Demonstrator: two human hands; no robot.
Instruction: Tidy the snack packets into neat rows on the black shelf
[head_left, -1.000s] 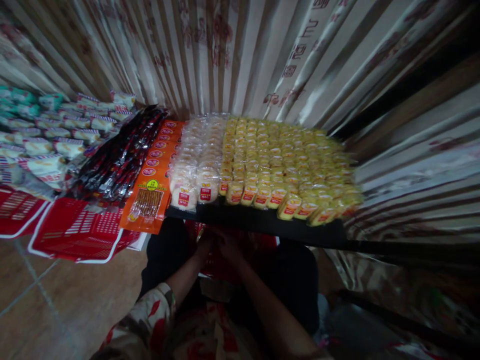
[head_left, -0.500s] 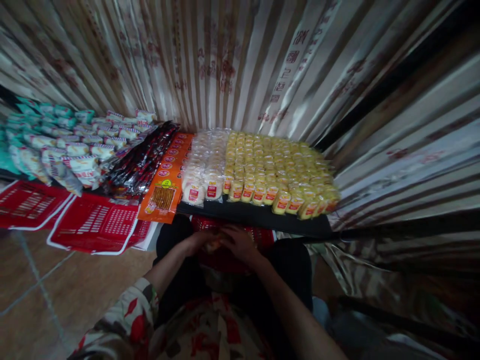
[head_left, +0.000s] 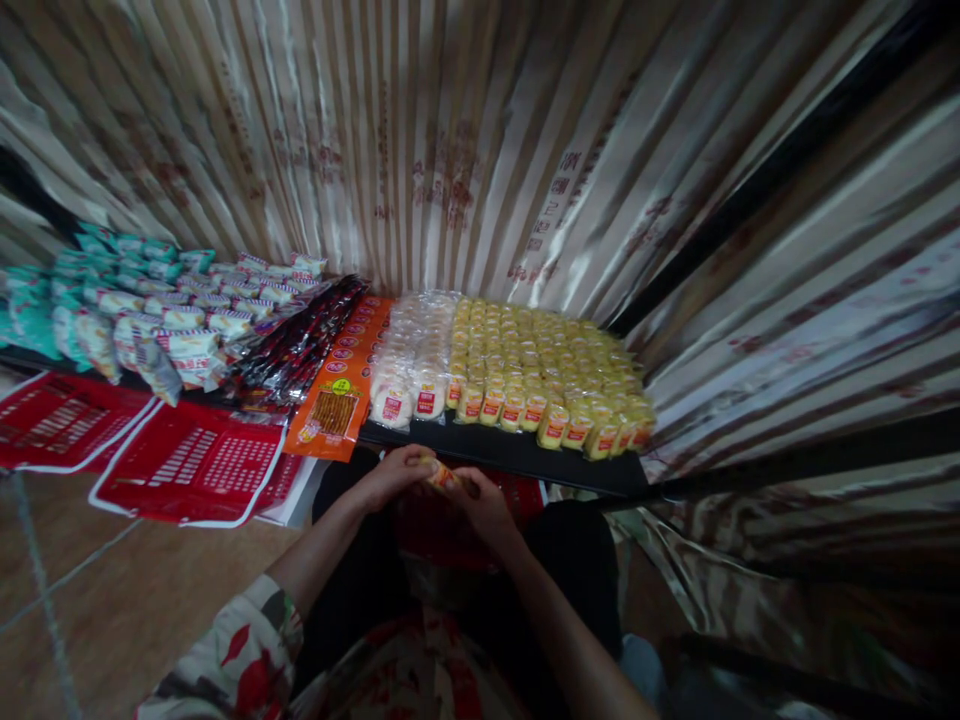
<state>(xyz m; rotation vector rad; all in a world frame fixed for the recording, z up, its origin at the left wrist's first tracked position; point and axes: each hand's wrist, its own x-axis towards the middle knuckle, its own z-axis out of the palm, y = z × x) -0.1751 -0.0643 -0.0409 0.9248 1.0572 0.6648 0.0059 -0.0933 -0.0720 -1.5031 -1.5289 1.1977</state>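
The left hand (head_left: 401, 475) and right hand (head_left: 487, 508) pinch opposite ends of a small yellow-and-red snack pack in shiny film (head_left: 445, 478), held over the lap, just short of the front edge of the black flat shelf (head_left: 502, 455). The dimness hides exact finger placement. Holding it well probably means light, even pressure at the ends, so the contents do not crumble, and turning it with the fingertips so the label stays readable. Below the hands sits a red perforated plastic basket (head_left: 525, 492). At the shelf's right end stand rows of small yellow film-wrapped packs (head_left: 551, 365); leftward come round white wrapped packs (head_left: 412, 350), then a flat orange printed pouch (head_left: 334, 405) overhanging the front edge.
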